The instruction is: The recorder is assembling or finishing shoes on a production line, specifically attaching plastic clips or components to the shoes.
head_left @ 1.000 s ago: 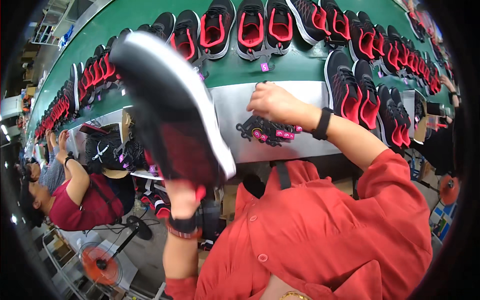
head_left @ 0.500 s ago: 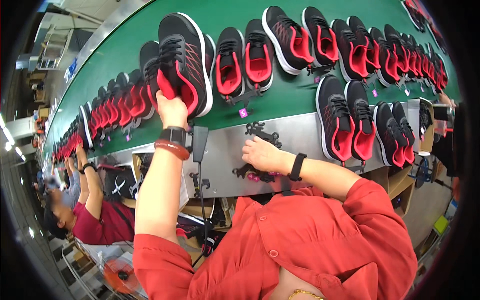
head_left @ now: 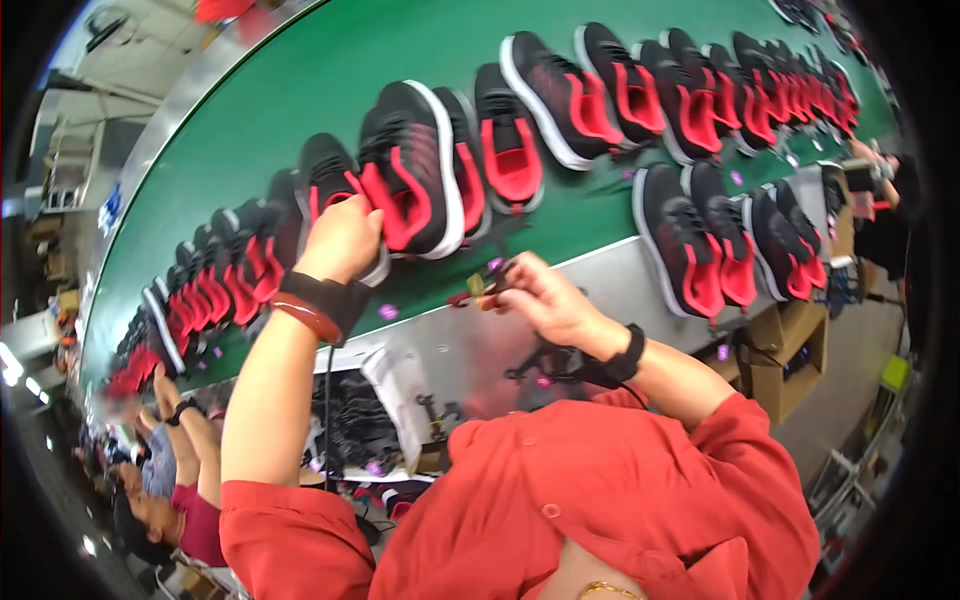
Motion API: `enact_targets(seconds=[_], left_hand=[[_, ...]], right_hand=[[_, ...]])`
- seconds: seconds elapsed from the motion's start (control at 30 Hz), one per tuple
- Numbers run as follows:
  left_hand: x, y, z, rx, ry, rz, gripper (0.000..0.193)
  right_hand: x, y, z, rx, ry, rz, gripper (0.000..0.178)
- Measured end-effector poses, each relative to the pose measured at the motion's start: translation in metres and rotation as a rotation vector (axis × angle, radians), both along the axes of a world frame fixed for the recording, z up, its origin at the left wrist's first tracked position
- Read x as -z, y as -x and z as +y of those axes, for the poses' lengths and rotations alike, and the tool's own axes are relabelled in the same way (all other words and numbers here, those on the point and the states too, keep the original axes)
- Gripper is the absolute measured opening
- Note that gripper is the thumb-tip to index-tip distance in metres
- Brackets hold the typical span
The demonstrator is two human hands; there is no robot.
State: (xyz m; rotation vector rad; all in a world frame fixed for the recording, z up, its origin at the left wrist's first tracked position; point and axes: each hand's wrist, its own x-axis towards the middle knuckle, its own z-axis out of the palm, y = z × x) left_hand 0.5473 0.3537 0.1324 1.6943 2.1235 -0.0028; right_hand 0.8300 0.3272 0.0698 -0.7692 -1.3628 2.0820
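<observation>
Black running shoes with red linings stand in a row on the green belt (head_left: 560, 205). My left hand (head_left: 345, 238) is closed at the heel of one black-and-red shoe (head_left: 325, 160), its fingers partly hidden in the collar. Just right of it, another black-and-red shoe (head_left: 412, 165) leans across its neighbour, showing its white sole edge. Over the belt's near edge, my right hand (head_left: 550, 305) pinches a small black shoe hanger (head_left: 507, 270) with blurred yellowish and red bits beside it. More black hangers (head_left: 560, 365) lie on the metal ledge below that hand.
Two pairs of shoes (head_left: 690, 240) stand at the right on the metal ledge (head_left: 450, 345). An open box of black parts (head_left: 350, 410) sits below the ledge, left of my body. Cardboard boxes (head_left: 790, 370) are at the lower right. A co-worker's arms (head_left: 185, 430) reach to the belt at far left.
My left hand has left the raised shoe, now lower on the belt, and moved to the shoe at its left. My right hand has lifted a hanger off the ledge.
</observation>
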Motion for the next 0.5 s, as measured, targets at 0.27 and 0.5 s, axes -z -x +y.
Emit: enact_targets(seconds=[0.27, 0.5], left_hand=[[-0.024, 0.060, -0.077, 0.332, -0.251, -0.137, 0.052], [0.010, 0.074, -0.096, 0.233, -0.257, -0.306, 0.032]], right_hand=[[-0.035, 0.091, -0.007, -0.152, 0.414, -0.148, 0.033], [-0.032, 0.131, -0.031, -0.142, 0.511, -0.124, 0.040]])
